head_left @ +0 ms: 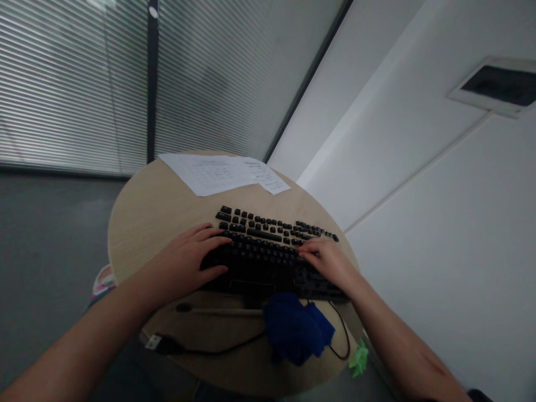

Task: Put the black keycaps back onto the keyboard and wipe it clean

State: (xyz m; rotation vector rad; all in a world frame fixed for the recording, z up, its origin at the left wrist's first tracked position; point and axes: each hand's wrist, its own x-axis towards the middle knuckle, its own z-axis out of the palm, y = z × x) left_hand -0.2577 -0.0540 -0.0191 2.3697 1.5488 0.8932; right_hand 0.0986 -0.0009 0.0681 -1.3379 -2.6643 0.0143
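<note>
A black computer keyboard (259,271) lies across a round wooden table. Many of its keys are in place in the middle, while the right part looks bare of keycaps. Loose black keycaps (263,234) are laid out in rows along its far side. My left hand (199,254) rests on the keyboard's left end, fingers stretched out and thumb apart. Over the right part, my right hand (324,257) has thumb and fingertips pinched together at the keys. Whatever is between those fingertips is too small and dark to make out.
Printed papers (218,173) lie at the table's (138,223) far edge. Nearer me are a crumpled blue cloth (293,329), a thin stick-like tool (226,311) and a cable with a USB plug (161,343). A green crumpled piece (359,358) is by the right edge. A white wall stands right.
</note>
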